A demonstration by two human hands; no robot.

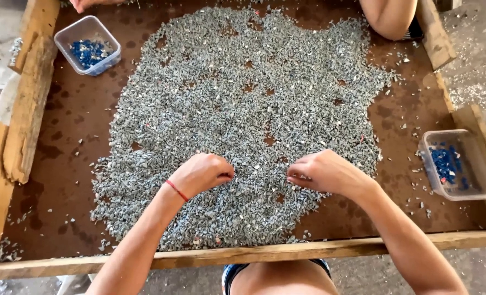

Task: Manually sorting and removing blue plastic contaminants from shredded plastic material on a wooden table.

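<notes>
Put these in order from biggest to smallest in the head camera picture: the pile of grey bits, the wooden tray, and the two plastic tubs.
1. Wooden tray: it holds everything else.
2. Pile of grey bits.
3. Right plastic tub and left plastic tub: the right one looks slightly bigger, but it sits nearer the camera, so I cannot rank them.

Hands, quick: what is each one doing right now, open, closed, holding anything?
Left hand: fingers curled shut, resting on the grey flakes; whether it holds any cannot be told.
Right hand: fingers curled on the flakes; contents cannot be told.
</notes>
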